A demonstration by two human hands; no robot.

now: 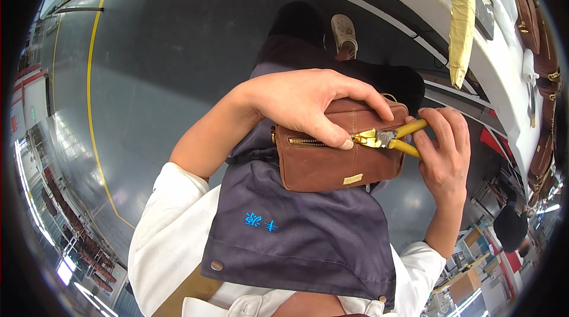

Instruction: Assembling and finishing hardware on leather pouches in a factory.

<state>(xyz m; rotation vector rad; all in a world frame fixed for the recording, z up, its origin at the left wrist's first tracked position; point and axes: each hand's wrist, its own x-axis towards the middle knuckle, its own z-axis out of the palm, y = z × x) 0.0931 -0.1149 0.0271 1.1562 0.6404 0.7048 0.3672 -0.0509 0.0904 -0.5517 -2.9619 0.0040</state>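
Note:
A small brown leather bag (320, 170) rests on my lap, over a dark apron (296, 222). Across its upper face runs a brass zipper (305, 141), and a small gold plate (352, 179) sits near its lower edge. My left hand (314, 103) is wrapped over the top of the bag, thumb pressed beside the zipper. In my right hand (443, 142) are pliers (409, 138) with yellow handles. Their jaws are at the zipper, by my left thumb. Whether they grip the zipper pull cannot be made out.
A white worktable (504, 74) curves along the right, with a tool wrapped in yellow tape (462, 38) at its edge. More brown leather bags (542, 56) lie farther right on it. Another person (511, 225) is at the lower right. Yellow lines (90, 74) mark the grey floor.

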